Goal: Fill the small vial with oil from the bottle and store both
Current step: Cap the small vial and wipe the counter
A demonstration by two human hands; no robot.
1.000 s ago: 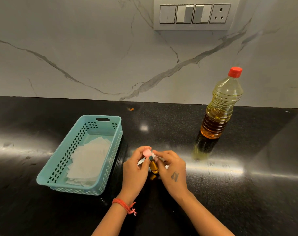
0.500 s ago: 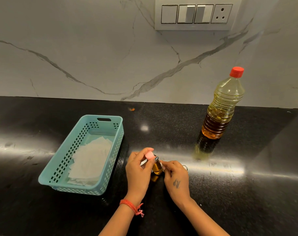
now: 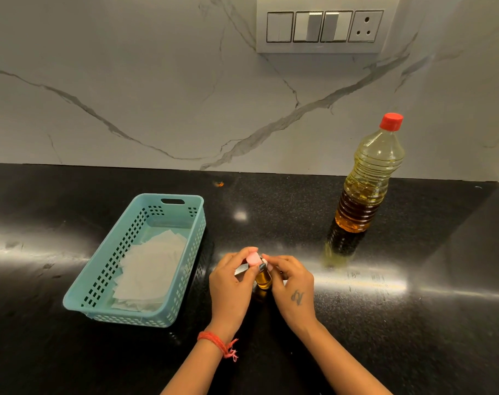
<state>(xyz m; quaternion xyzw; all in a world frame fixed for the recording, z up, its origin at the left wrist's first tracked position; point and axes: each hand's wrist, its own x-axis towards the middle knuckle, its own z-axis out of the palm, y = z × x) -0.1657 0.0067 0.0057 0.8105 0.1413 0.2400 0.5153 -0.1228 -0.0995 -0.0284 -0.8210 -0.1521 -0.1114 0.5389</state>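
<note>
My left hand (image 3: pixel 231 283) pinches the pink cap (image 3: pixel 253 258) directly above the upright vial (image 3: pixel 264 279); my right hand (image 3: pixel 292 286) fingers pinch its neck, axis vertical.

Teal basket (image 3: pixel 157 319) on the left has a grid of little square holes and whitish paper sheets (image 3: pixel 151 269) inside, all on a glossy black speckled counter (image 3: pixel 413 337). Far right, the bottle (image 3: pixel 368 181) is yellow oil going amber lower down with a red cap (image 3: pixel 391 121); the vial (image 3: pixel 264 279) is amber with a pink cap (image 3: pixel 253 258). Wall (image 3: pixel 128 81) is white marble with grey veins.
</note>
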